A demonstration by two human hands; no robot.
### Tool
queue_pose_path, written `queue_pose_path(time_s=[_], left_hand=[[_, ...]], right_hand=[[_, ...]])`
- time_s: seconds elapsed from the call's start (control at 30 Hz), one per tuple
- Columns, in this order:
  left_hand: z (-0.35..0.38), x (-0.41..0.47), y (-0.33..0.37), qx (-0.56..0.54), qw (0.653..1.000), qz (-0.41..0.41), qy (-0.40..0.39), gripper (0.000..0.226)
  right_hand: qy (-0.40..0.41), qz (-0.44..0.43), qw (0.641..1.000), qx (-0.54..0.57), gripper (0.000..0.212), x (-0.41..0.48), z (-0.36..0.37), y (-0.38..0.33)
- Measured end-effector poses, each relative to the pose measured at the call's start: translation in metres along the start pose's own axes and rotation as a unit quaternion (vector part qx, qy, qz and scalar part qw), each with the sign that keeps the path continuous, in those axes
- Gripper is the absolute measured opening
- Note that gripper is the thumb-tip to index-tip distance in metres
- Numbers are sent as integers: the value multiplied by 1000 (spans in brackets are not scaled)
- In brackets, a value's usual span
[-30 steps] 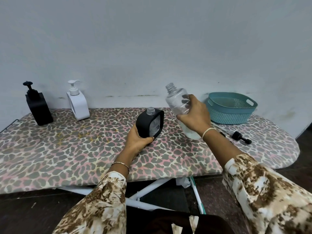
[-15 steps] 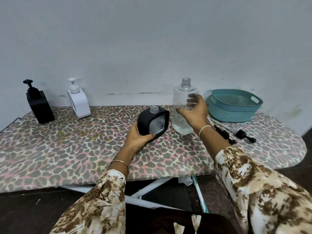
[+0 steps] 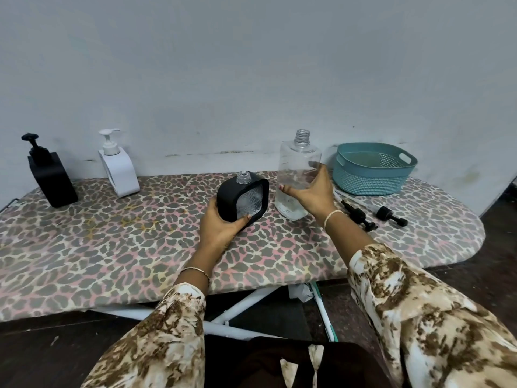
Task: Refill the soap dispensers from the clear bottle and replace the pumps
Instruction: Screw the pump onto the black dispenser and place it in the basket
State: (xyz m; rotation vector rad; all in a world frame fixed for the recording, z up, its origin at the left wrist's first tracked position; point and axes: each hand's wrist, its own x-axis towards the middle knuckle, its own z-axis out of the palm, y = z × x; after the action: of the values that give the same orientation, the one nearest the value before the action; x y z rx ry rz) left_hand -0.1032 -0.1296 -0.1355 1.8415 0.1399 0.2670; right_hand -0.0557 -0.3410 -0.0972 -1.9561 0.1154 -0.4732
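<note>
On my feed, the left hand [image 3: 219,231] gripped the pumpless black dispenser [image 3: 242,199], tilted on the ironing board [image 3: 112,247]. Just right of it, the right hand [image 3: 312,193] wrapped the clear bottle [image 3: 298,163], which stood upright beside loose pumps [image 3: 361,217].

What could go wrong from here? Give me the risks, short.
1. The clear bottle stands uncapped on the cloth-covered ironing board; a nudge from the right hand could tip and spill it.
2. The left hand holds the black dispenser tilted with its neck open, so any liquid inside may leak.
3. Two loose pumps lie beside the right forearm, which could sweep them away.
</note>
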Motion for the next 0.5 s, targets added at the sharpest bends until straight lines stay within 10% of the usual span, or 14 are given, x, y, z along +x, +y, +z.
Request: queue_pose_path(time_s=[0.5], left_hand=[[-2, -7, 0, 120, 990, 29, 74, 84]], right_hand=[[141, 91, 940, -296, 85, -48, -84, 70]])
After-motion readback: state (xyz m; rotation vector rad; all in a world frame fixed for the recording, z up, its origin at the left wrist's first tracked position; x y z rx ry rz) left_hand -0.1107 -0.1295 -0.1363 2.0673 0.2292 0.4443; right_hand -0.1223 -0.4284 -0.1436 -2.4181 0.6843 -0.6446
